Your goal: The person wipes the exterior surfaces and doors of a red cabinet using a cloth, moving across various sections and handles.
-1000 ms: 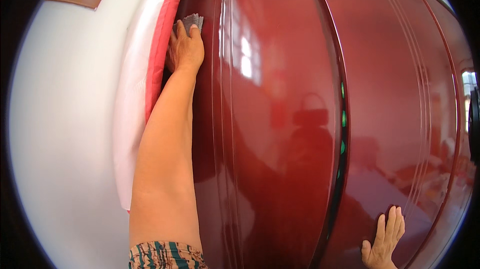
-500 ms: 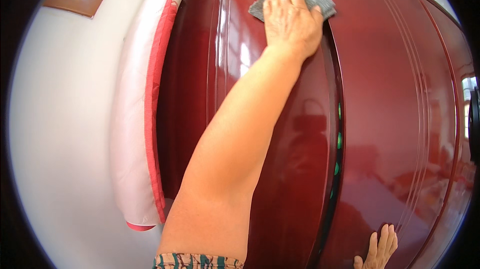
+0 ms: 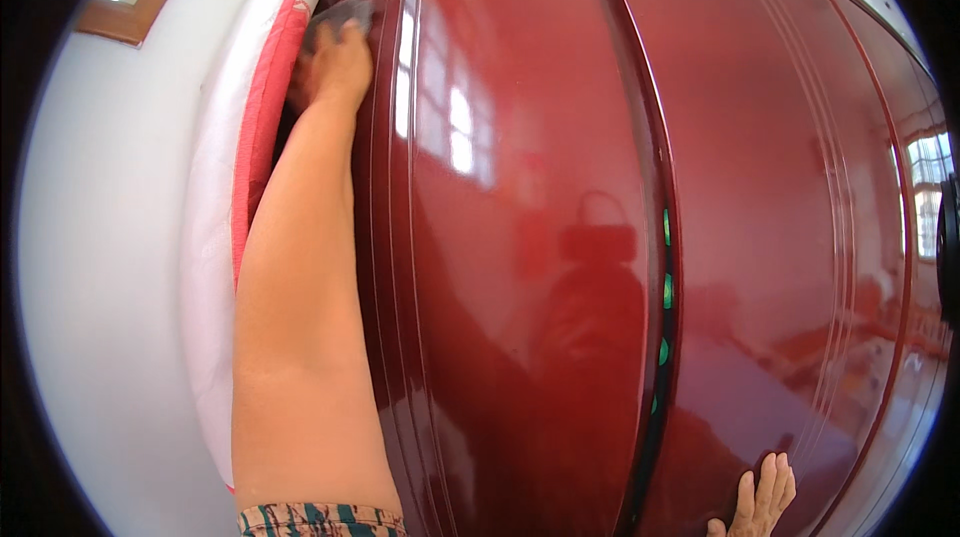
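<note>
My left hand (image 3: 338,67) is raised to the upper left edge of a glossy dark-red wardrobe door (image 3: 530,137), beside the curtain. It is closed on a grey cloth (image 3: 350,12), which is blurred and partly hidden behind the fingers. At the lower right, my right hand (image 3: 762,499) lies against the neighbouring door (image 3: 750,237) with its fingers stretched out, holding nothing. Between the two doors runs a dark gap (image 3: 657,287) where several green spots show.
A white curtain with a red border (image 3: 262,127) hangs along the wardrobe's left side, partly behind my left arm. Farther left are a pale wall (image 3: 110,267) and a brown-framed window (image 3: 115,22). Reflections of windows and a figure show on the doors.
My left hand has moved left with the grey cloth, from near the gap between the doors to the curtain side. The right hand stays in about the same place.
</note>
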### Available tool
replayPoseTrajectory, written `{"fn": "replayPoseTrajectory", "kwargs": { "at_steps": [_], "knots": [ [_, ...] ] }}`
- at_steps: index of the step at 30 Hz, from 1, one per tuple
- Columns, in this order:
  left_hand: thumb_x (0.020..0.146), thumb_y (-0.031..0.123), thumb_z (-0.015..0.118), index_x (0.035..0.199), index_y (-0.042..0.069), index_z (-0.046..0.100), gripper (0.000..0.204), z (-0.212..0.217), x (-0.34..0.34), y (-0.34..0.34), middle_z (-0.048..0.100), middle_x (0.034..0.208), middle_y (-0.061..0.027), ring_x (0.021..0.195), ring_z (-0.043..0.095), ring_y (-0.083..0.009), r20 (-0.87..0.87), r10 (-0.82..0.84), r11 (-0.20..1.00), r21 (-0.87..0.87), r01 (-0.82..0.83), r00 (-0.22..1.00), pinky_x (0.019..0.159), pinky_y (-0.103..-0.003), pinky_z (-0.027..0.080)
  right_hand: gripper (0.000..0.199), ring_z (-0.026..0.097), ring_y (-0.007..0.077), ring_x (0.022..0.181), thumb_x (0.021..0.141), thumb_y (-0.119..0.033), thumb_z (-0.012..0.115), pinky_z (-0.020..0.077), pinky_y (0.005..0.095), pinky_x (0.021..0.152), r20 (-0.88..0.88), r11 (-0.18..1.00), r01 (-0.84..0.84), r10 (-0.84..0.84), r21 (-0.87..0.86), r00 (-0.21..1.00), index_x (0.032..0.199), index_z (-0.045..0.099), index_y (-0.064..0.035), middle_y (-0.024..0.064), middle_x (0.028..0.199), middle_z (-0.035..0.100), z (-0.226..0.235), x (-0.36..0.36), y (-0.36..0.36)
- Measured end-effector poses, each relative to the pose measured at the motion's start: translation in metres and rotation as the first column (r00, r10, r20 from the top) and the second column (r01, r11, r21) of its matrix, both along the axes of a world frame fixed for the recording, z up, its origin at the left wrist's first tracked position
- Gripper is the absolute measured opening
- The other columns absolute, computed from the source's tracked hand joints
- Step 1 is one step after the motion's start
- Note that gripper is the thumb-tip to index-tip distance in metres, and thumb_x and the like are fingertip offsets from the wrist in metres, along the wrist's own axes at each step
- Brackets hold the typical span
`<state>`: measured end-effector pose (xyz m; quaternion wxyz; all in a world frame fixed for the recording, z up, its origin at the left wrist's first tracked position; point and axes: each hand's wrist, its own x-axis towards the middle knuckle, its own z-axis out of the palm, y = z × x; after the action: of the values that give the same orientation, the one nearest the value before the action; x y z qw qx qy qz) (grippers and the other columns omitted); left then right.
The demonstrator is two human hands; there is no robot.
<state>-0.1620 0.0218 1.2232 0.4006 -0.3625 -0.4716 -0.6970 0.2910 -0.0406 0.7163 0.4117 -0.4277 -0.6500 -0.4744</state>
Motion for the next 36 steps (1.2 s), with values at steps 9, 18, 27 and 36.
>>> {"fn": "replayPoseTrajectory", "kwargs": {
  "at_steps": [9,18,27,36],
  "knots": [
    [0.092,0.051,0.031,0.149,0.021,0.036,0.065,0.014,0.021,-0.005,0.034,0.152,-0.0182,0.14,0.032,-0.036,-0.099,0.089,0.987,-0.123,-0.101,0.991,0.115,-0.047,0.023,0.061,0.037,0.0475,0.133,0.1,-0.046,0.036,0.0271,0.0559,0.107,0.001,1.0,-0.002,0.002,0.007,1.0,0.141,0.041,-0.0008,0.0291,0.144,0.039,0.003,-0.003,-0.001],
    [0.093,0.043,0.037,0.139,0.005,0.047,0.06,-0.015,0.179,-0.006,0.041,0.145,-0.021,0.138,0.034,-0.0339,-0.651,0.126,0.968,0.246,0.051,0.749,0.115,-0.045,0.022,0.062,0.037,0.0457,0.134,0.1,-0.046,0.036,0.0271,0.0549,0.108,-0.002,1.0,-0.002,0.002,0.012,1.0,0.143,0.039,-0.0019,0.028,0.145,0.039,0.007,-0.006,-0.005],
    [0.095,0.043,0.041,0.143,0.007,0.042,0.061,-0.111,0.152,-0.024,0.033,0.151,-0.0214,0.143,0.026,-0.0353,-0.766,0.127,0.988,0.153,-0.013,0.631,0.117,-0.046,0.019,0.063,0.034,0.0498,0.134,0.098,-0.045,0.037,0.024,0.0573,0.107,-0.012,0.999,0.028,-0.028,-0.044,1.0,0.139,0.041,0.0028,0.0337,0.145,0.035,0.0,-0.006,-0.003],
    [0.096,0.046,0.044,0.142,0.017,0.048,0.054,-0.292,0.149,-0.044,0.035,0.152,-0.0173,0.141,0.031,-0.0349,-0.837,-0.047,0.996,-0.084,-0.043,0.545,0.114,-0.048,0.021,0.06,0.033,0.0446,0.137,0.088,-0.031,0.057,0.0227,0.0522,0.11,-0.107,0.991,-0.083,0.072,-0.106,0.992,0.137,0.045,0.0019,0.0284,0.147,0.036,0.017,-0.022,-0.028]
  ]
}}
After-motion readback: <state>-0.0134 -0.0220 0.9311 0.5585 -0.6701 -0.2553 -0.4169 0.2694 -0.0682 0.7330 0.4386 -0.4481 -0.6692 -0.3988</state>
